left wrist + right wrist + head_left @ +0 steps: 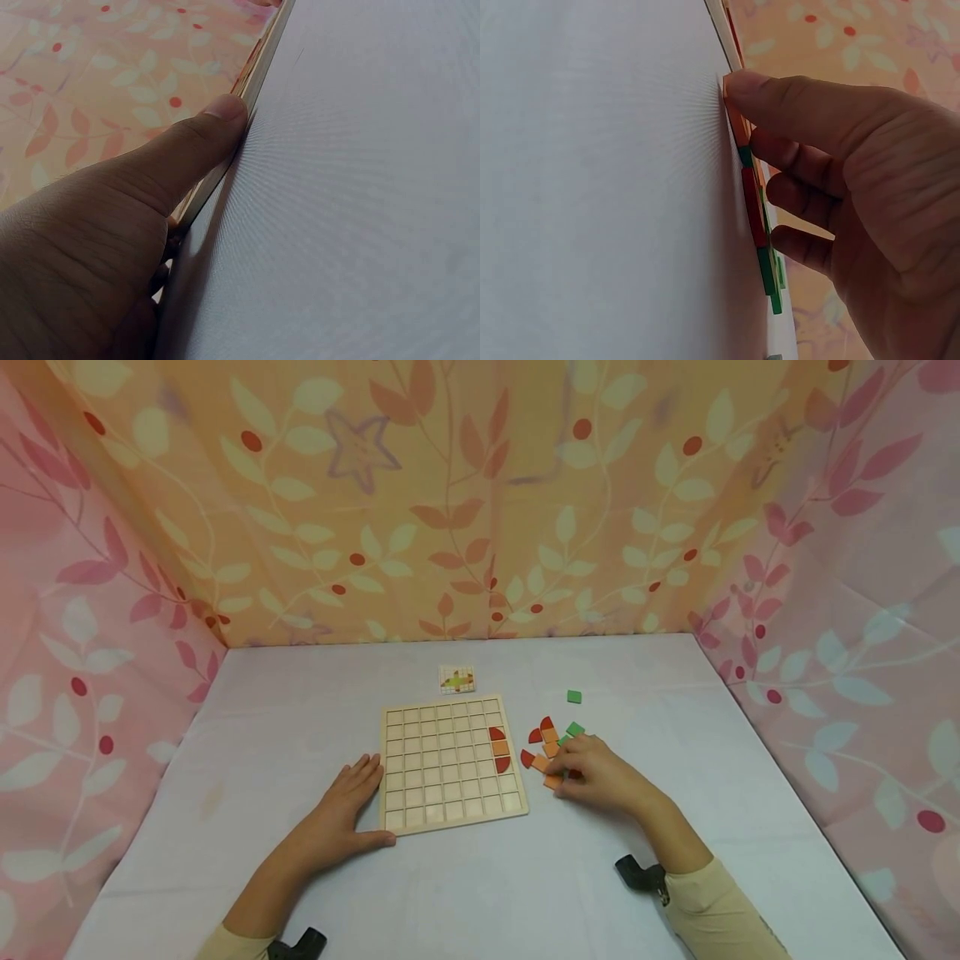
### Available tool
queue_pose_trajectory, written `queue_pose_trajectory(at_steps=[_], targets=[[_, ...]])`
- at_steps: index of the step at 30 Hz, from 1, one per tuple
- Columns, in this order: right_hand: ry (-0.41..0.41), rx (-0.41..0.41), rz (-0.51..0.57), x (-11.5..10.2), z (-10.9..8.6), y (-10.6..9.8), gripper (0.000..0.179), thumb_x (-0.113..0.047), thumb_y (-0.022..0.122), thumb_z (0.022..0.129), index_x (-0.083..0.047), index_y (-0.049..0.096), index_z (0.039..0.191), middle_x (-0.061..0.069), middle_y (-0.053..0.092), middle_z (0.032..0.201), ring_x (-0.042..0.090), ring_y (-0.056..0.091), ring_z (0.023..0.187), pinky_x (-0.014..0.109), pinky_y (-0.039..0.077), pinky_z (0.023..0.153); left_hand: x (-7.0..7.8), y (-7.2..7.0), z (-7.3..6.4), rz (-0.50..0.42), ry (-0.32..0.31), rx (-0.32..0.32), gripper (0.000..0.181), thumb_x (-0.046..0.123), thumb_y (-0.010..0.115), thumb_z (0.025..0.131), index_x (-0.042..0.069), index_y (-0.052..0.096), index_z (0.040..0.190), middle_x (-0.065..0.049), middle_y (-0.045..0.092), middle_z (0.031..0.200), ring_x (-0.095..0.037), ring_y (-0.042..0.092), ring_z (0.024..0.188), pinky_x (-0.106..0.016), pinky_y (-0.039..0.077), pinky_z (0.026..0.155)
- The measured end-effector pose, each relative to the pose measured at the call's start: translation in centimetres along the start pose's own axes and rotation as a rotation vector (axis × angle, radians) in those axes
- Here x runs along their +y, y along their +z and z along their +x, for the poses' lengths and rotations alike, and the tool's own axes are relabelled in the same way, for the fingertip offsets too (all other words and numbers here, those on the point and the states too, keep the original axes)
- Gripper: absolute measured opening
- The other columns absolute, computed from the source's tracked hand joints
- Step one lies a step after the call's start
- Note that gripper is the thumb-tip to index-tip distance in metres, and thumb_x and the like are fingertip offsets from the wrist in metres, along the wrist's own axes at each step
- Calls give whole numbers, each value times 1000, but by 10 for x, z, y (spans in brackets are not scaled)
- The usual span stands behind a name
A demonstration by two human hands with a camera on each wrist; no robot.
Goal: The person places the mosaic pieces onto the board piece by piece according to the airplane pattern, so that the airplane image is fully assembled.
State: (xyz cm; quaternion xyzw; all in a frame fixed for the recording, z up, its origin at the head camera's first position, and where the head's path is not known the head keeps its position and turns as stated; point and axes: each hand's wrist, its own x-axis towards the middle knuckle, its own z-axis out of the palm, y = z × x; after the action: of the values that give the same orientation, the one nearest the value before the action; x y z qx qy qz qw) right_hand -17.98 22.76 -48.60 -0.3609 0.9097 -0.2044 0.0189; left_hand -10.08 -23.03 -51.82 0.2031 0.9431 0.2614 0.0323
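Observation:
A pale wooden grid board [442, 768] lies on the table, with a red quarter-round tile [497, 733], an orange square tile [500, 747] and another red quarter-round tile [502, 764] in its right-hand column. My left hand [337, 818] rests at the board's left side, fingers stretched along the edge and thumb [217, 120] against the near corner. Right of the board, my right hand [603, 777] bends over loose tiles. Its thumb and forefinger pinch an orange square tile [735, 112] low at the table. Beneath the other fingers lie a red tile [754, 206] and green ones, partly hidden.
Behind the board lies a small pattern card [457, 680] with a coloured figure on a grid. A green square tile [573, 697] sits apart at the back right. More red quarter-rounds [535, 736] and orange squares are scattered beside the board. Flowered cloth [480, 527] encloses the table.

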Motion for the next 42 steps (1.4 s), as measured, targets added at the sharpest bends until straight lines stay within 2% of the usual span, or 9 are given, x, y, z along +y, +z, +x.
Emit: queue_pose_trajectory(at_steps=[9,28,37,42], targets=[[-26,-9,3,0,1,3,21,-30,84,86,-29,80,106,-18,65,104,5,53,105,37,43,99,-1,0,-1,4,-2,3,120,69,79,75,3,27,161,-11,18,171,-31,12,159,-36,0,131],[-62,-20,-1,-8,0,2,21,-22,85,85,-26,80,106,-16,66,106,9,55,109,41,44,101,0,-1,-1,-4,-1,-3,119,68,79,76,3,27,161,-12,18,171,-32,11,159,-40,3,131],[-15,-34,-14,-10,0,1,27,-21,84,86,-26,79,112,-14,67,107,11,55,109,43,42,102,0,-1,-1,2,-2,-5,120,69,79,75,3,27,161,-12,18,171,-32,11,159,-41,3,131],[0,-40,-37,-12,0,0,26,-22,84,86,-27,80,111,-14,66,105,12,55,110,43,38,100,0,-1,-1,2,7,-2,120,69,78,75,2,27,161,-12,18,171,-32,11,159,-40,3,131]])
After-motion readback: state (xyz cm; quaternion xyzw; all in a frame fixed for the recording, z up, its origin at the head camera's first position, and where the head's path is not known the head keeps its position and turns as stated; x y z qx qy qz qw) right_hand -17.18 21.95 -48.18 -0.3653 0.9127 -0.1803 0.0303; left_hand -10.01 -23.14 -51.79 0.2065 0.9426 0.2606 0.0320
